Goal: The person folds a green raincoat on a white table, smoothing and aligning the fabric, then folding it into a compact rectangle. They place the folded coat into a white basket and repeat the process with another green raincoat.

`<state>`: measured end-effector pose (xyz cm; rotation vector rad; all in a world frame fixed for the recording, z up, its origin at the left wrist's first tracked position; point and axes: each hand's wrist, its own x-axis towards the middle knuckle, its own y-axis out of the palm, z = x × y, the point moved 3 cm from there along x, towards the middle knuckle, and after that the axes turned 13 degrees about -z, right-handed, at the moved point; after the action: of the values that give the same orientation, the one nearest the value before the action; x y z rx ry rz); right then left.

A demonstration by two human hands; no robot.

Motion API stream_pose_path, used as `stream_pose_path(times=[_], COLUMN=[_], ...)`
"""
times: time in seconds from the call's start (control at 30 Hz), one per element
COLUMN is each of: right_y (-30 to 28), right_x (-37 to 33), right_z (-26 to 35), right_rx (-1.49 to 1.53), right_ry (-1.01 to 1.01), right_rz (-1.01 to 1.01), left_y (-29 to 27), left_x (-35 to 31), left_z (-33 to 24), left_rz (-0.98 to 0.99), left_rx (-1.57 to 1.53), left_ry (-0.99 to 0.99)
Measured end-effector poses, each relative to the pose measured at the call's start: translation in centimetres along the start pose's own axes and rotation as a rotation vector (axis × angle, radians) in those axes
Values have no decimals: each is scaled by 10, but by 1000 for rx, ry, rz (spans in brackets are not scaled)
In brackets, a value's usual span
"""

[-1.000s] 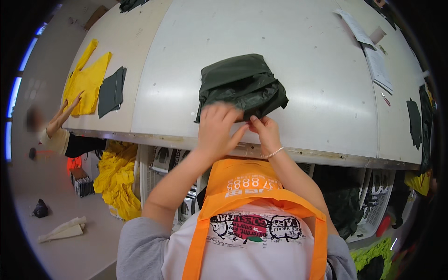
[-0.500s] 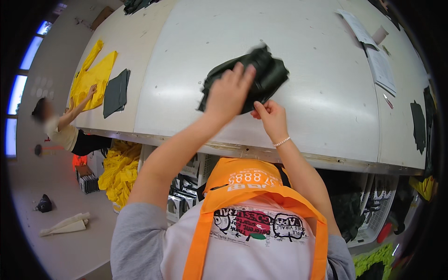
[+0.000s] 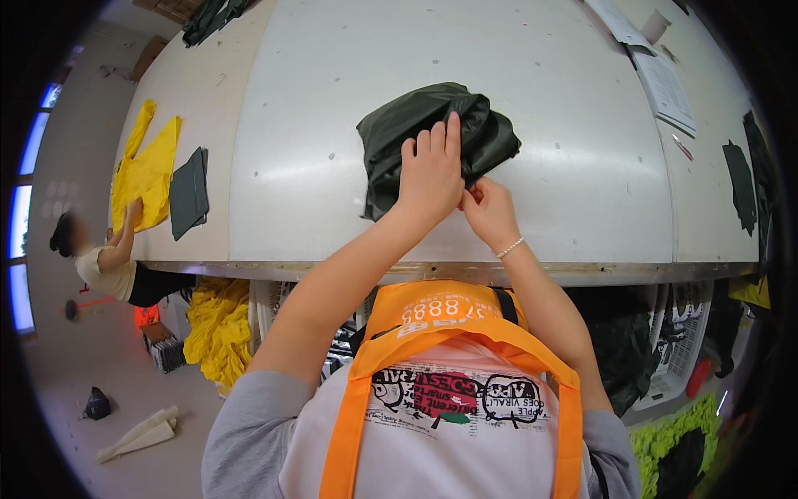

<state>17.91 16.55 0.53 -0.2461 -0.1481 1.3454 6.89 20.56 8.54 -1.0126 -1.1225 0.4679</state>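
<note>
A dark green bundle of thin, shiny fabric (image 3: 391, 125) lies loosely folded on the pale table in front of me. My left hand (image 3: 432, 170) rests palm down on its near part, the fingers stretched out and pointing away from me. Just right of that, at the bundle's near edge, my right hand (image 3: 490, 208) is closed, thumb and fingers pinching the fabric. A beaded bracelet circles the right wrist. The fold by my right fingertips is partly covered by the left hand.
Papers (image 3: 665, 91) and a pen (image 3: 682, 147) lie at the right of the table (image 3: 582, 200). At the left, another person handles yellow fabric (image 3: 150, 175) beside flat dark pieces (image 3: 189, 193). Beneath the table edge stand white baskets (image 3: 686, 349) and a yellow heap (image 3: 218, 328).
My left hand, blurred and higher over the bundle before, now lies flat on it. The fabric's far left part has spread and flattened. My right hand keeps to the near edge.
</note>
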Motion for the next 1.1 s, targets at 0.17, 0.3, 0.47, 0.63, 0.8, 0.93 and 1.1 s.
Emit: stream_pose_path(times=[0.17,0.3,0.47,0.63,0.8,0.93,1.1], right_y=[-3,-17,-33,1,-14,-45,-82], right_x=[-6,-11,-16,23,15,6,15], right_z=[-16,-26,34,-3,-21,-17,1], right_rx=[96,40,-416,-1058,-1044,-1129,-1147], right_ry=[28,108,-686,-658,-516,-580,-861], right_rz=[17,-162,-530,23,99,172,267], left_y=[14,23,27,22,34,44,61], left_x=[-9,10,10,14,-6,-27,-64], left_z=[4,19,11,-4,-1,-14,-66], left_rz=[38,40,70,92,193,189,256], left_rx=[-206,-415,-444,-392,-156,-92,418], left_ry=[34,-103,-98,-11,230,389,618])
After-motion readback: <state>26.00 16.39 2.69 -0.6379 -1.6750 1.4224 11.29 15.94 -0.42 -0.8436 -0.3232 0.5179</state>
